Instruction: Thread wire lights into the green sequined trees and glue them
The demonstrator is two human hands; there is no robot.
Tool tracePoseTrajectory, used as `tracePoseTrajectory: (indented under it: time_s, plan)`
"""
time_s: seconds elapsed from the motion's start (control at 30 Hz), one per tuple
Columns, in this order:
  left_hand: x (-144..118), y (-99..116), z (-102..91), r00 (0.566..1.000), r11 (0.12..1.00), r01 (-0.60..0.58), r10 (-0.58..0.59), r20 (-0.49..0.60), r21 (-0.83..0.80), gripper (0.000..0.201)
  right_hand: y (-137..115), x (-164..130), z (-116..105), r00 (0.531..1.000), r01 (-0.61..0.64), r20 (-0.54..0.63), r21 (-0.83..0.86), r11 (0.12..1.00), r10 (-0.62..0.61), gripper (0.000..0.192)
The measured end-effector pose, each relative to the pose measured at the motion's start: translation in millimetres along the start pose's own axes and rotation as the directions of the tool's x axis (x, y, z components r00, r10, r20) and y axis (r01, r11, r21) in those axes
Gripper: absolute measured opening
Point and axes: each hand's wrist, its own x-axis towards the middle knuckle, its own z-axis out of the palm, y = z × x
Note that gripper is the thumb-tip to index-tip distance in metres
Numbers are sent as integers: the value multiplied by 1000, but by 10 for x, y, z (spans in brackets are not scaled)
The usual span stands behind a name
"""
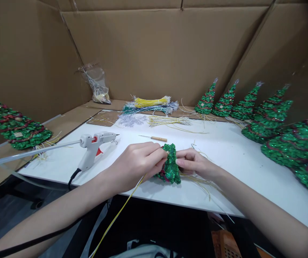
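A small green tinsel Christmas tree [172,166] lies on its side just above the front part of the white table, its base toward the right. My left hand [139,163] is closed in a pinch at the tree's left side, hiding its upper part. From under that hand a yellow and white wire [118,215] trails down past the table edge. My right hand [197,163] grips the base rim, thumb outside, the other fingers partly hidden behind it. Loose thin wires [203,184] spread out from the base beneath my right hand.
A white glue gun [90,150] with a long glue stick stands on the left. An awl [157,138] lies beyond my hands. Wire bundles [151,102] and clear ornaments [132,120] sit at the back. Finished trees [247,104] line the right; another tree [16,125] stands left.
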Motion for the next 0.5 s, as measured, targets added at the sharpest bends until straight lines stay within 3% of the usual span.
tracePoseTrajectory:
  time_s: [0.33,0.5]
  plan:
    - [56,-7,-54,992,991,60,-46,121,-116,21,34,9,10,1000,-5,-1,84,996,6,35]
    - [30,-43,-58,992,958,87,-59,111,-274,14,24,16,19,998,-35,-44,139,990,42,34]
